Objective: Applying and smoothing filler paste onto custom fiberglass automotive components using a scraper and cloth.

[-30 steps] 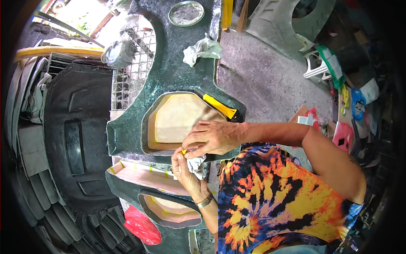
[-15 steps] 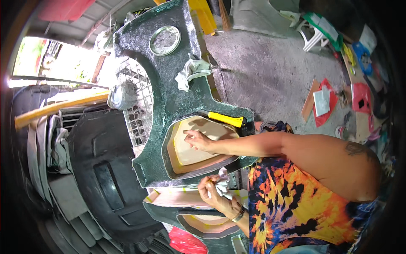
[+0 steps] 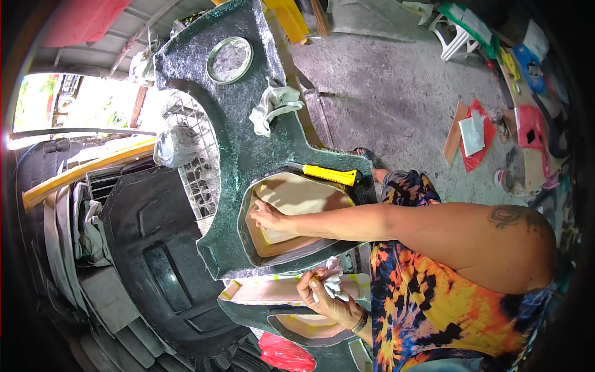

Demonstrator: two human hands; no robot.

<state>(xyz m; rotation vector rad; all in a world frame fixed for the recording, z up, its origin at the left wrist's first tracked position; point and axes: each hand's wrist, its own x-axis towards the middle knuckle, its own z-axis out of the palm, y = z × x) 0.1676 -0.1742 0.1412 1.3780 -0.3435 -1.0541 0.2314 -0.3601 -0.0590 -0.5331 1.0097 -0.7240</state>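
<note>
My right hand (image 3: 268,217) reaches into a cream-lined recess (image 3: 291,248) in a dark green, rough moulded panel (image 3: 248,149). Its fingers are bent together against the recess's left inner wall, where yellow strips run along the corners; whatever they may hold is hidden. Nearer the lower edge, my left hand (image 3: 328,304), with a dark band at the wrist, is closed on a crumpled white cloth (image 3: 334,280). A small yellowish bit shows at its fingertips, too small to name. A yellow utility knife (image 3: 328,175) lies along the recess's upper rim.
A round metal lid (image 3: 230,60) and another white cloth (image 3: 273,105) lie on the panel. Wire mesh (image 3: 201,180) and a black moulded part (image 3: 164,260) are at left. Below sit a smaller recessed piece (image 3: 297,310) and a red plastic bag (image 3: 285,354).
My right hand has moved left from over the recess's middle to its inner wall, and its fingers have drawn together. The left hand keeps the white cloth.
</note>
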